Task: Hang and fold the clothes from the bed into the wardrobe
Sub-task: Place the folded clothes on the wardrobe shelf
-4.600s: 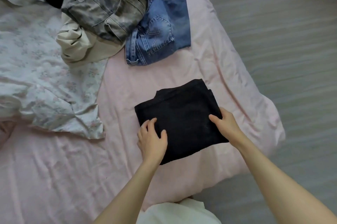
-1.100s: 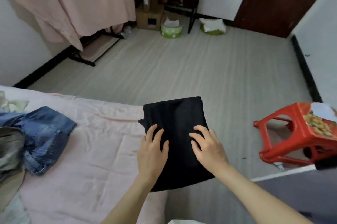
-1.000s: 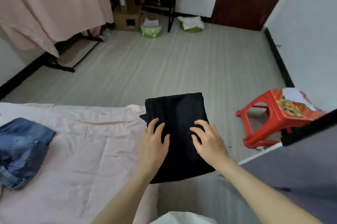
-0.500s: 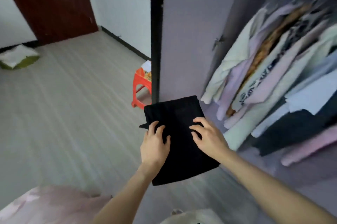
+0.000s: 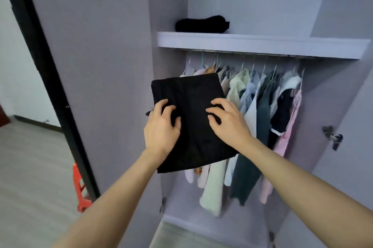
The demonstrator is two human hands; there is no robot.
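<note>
A folded black garment [image 5: 191, 110] is held flat in the air in front of the open wardrobe. My left hand [image 5: 161, 128] grips its left edge, fingers on top. On the right side my right hand [image 5: 228, 120] grips it the same way. The thumbs are hidden under the cloth. The garment is level with the hanging rail [image 5: 242, 53], below the wardrobe shelf [image 5: 262, 43]. Another folded black garment [image 5: 201, 24] lies on that shelf at its left end.
Several clothes on hangers [image 5: 258, 106] fill the space under the rail. The grey wardrobe door [image 5: 90, 66] stands open on the left, with a red stool [image 5: 79, 189] behind it on the floor. A second door with a hinge [image 5: 333, 138] stands at the right.
I have turned from the bed to face the wardrobe head-on. The black garment, still in both hands, has been raised from waist level to the height of the rail.
</note>
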